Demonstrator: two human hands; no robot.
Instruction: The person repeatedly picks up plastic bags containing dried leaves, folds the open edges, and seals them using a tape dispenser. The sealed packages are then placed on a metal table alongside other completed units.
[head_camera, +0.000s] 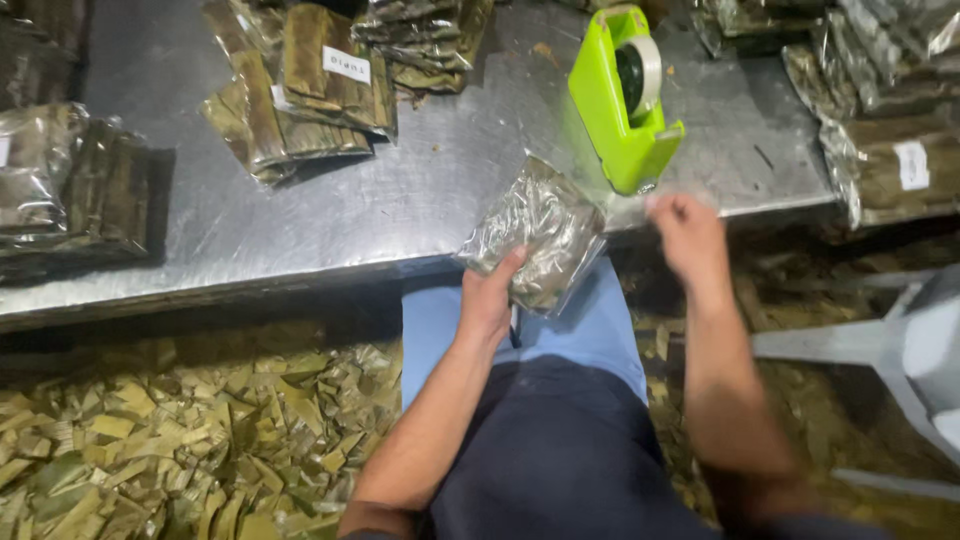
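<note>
Left hand (490, 295) grips clear bag (535, 235) of leaves at tabletop (400, 200) edge. Right hand (688, 232) fingers curled, pinching tape strip by green dispenser (620, 100).

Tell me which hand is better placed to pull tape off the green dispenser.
The right hand, probably. It is raised at the table edge just below the green tape dispenser, and seems free. The left hand is busy gripping the clear bag of folded leaves, farther from the dispenser.

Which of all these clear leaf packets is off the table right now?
The packet gripped in the left hand, held at the metal table edge below the green tape dispenser. Every other packet lies flat on the table.
</note>
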